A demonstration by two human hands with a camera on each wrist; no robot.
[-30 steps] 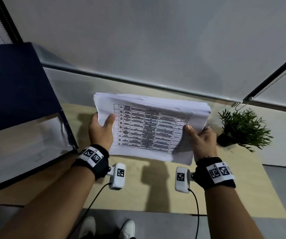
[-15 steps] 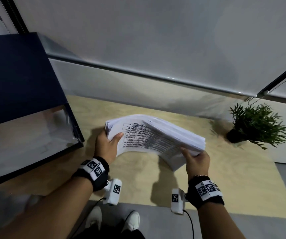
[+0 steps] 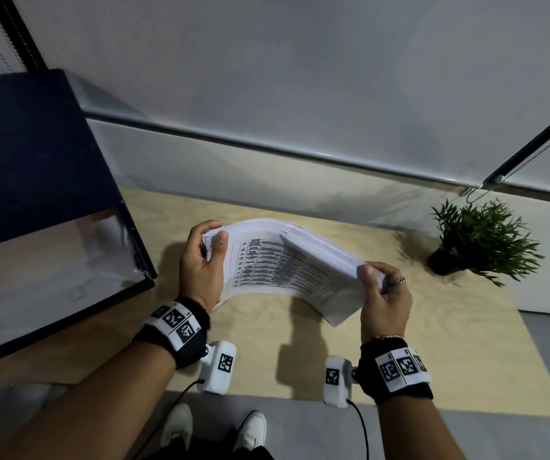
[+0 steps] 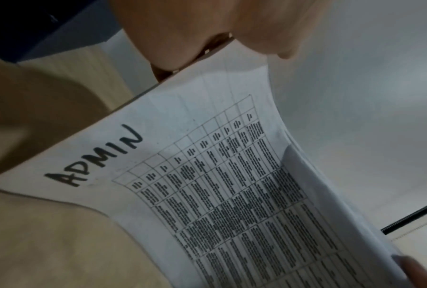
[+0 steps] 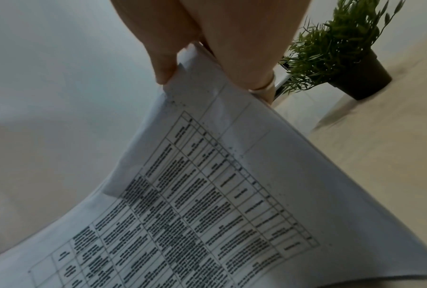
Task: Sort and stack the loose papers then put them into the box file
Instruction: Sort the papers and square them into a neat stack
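Both hands grip the paper stack (image 3: pixel 287 263) by its short ends, left hand (image 3: pixel 200 263) and right hand (image 3: pixel 385 300), holding it above the desk (image 3: pixel 433 343) w/ the open box file (image 3: pixel 51 227) just left of the left hand. Best keep thumbs on top, fingers under, and level it before sliding in, since the thin, floppy printed sheets arch between the hands and the top page is marked ADMIN.

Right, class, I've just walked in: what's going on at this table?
A person holds a stack of papers above the wooden table, the left hand gripping one end and the right hand the other. The stack bows between them. Its top sheet has a printed grid and "ADMIN" handwritten on it. The dark box file lies open on the left, and a small potted plant stands on the right.
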